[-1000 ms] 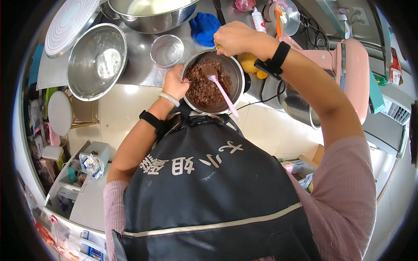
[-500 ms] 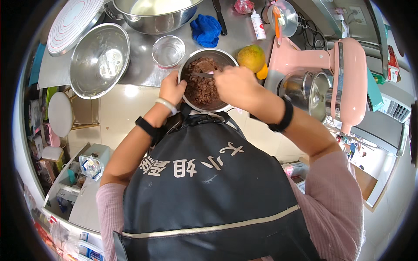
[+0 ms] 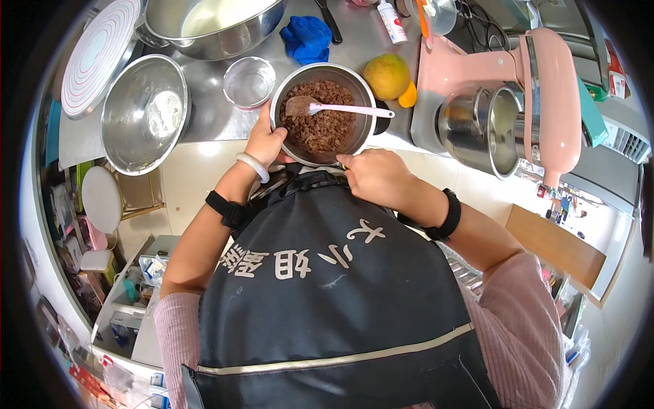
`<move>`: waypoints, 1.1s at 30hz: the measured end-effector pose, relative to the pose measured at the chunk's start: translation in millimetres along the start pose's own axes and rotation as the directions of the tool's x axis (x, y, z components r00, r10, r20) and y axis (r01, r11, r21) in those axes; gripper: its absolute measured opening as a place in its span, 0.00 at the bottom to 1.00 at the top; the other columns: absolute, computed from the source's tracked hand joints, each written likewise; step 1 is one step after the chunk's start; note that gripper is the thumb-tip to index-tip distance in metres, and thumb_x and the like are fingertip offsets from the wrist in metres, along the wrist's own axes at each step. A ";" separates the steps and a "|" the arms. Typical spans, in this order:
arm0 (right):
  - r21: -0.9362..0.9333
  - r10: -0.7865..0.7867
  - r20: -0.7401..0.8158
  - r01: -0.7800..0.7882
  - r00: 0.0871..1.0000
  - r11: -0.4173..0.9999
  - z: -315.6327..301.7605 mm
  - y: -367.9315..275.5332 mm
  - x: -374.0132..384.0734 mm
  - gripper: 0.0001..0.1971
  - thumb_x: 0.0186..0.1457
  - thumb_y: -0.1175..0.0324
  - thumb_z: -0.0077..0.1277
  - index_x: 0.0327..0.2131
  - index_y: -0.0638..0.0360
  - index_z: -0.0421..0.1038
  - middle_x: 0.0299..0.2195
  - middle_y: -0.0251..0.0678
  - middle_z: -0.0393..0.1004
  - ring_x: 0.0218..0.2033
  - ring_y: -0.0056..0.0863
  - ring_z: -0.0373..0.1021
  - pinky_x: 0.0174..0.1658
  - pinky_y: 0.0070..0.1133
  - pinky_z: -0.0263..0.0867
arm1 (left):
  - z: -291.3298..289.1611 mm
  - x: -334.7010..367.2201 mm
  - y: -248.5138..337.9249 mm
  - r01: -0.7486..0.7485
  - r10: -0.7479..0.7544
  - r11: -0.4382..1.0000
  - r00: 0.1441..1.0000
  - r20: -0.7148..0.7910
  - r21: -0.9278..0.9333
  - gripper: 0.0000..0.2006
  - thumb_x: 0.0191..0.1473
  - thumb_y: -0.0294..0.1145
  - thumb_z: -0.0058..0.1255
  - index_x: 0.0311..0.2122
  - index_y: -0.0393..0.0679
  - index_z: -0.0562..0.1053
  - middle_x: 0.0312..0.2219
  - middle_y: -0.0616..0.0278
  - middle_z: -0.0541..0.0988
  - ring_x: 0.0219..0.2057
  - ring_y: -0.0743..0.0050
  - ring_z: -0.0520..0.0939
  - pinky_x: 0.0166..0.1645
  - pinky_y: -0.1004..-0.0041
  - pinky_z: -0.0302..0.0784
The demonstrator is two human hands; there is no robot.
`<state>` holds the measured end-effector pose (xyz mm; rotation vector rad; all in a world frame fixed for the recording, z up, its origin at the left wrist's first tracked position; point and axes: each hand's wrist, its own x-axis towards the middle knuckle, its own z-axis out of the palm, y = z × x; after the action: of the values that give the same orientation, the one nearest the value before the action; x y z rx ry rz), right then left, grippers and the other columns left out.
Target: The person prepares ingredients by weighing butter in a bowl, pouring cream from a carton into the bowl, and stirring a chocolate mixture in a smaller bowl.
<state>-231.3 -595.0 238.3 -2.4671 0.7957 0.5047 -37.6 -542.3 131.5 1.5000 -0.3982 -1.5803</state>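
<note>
A steel pot (image 3: 364, 85) holds brown crumbly paste (image 3: 323, 136) at the near edge of the counter. Across it lies a spatula (image 3: 351, 109) with a pale pink handle, its brown-smeared blade on the paste and its handle over the right rim. My left hand (image 3: 264, 140) grips the pot's left side, thumb toward the rim. At the near right rim, my right hand (image 3: 378, 178) is closed with the thumb on the edge; its other fingers are partly hidden. A black handle (image 3: 384, 121) sticks out at the pot's right.
A clear cup (image 3: 249, 83), steel bowl (image 3: 146, 114) and large pot of creamy white stuff (image 3: 235, 46) stand left and behind. A blue cloth (image 3: 305, 39) lies behind. Right are a yellow-green fruit (image 3: 386, 76) and a pink stand mixer (image 3: 555, 109). My apron (image 3: 327, 273) nearly meets the counter.
My right hand has let go of the spatula and moved down to the pot's near right rim. The spatula now rests across the pot. My view has shifted slightly.
</note>
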 end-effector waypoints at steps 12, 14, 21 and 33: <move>0.208 0.245 -0.036 -0.232 0.969 0.950 38.0 13.3 23.3 0.17 0.49 0.67 0.43 0.42 0.61 0.69 0.27 0.50 0.73 0.30 0.42 0.71 0.35 0.31 0.67 | 12.0 -2.8 2.6 0.070 -0.072 0.996 0.996 -0.045 -0.059 0.26 0.49 0.22 0.34 0.54 0.50 0.49 0.39 0.51 0.71 0.22 0.61 0.79 0.22 0.71 0.78; 0.354 0.285 -0.135 -0.222 0.949 0.908 37.9 18.7 23.7 0.16 0.49 0.66 0.44 0.41 0.61 0.70 0.29 0.50 0.73 0.32 0.42 0.71 0.37 0.31 0.67 | 12.2 -9.7 5.5 0.173 -0.171 0.979 0.985 0.033 -0.103 0.25 0.50 0.22 0.34 0.54 0.50 0.49 0.38 0.51 0.71 0.25 0.60 0.79 0.23 0.71 0.78; 0.403 0.228 -0.018 -0.202 0.973 0.893 -41.7 41.8 -12.0 0.15 0.45 0.62 0.51 0.35 0.58 0.73 0.28 0.46 0.74 0.30 0.39 0.72 0.35 0.26 0.67 | -2.2 9.6 3.9 -0.062 0.059 0.984 0.998 0.023 0.167 0.24 0.52 0.35 0.44 0.51 0.36 0.55 0.35 0.49 0.72 0.24 0.63 0.79 0.21 0.71 0.77; -0.239 0.400 0.038 -0.381 0.916 0.893 -63.6 62.8 9.9 0.10 0.43 0.66 0.44 0.23 0.62 0.72 0.23 0.46 0.73 0.29 0.42 0.72 0.33 0.33 0.67 | 9.0 7.6 27.4 0.176 -0.206 0.963 0.969 0.137 0.204 0.26 0.50 0.26 0.34 0.55 0.45 0.46 0.23 0.49 0.74 0.14 0.65 0.77 0.15 0.75 0.73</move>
<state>-250.5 -679.1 263.6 -2.4688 1.2728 0.8857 -34.5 -566.2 149.1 1.6018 -0.5191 -1.8655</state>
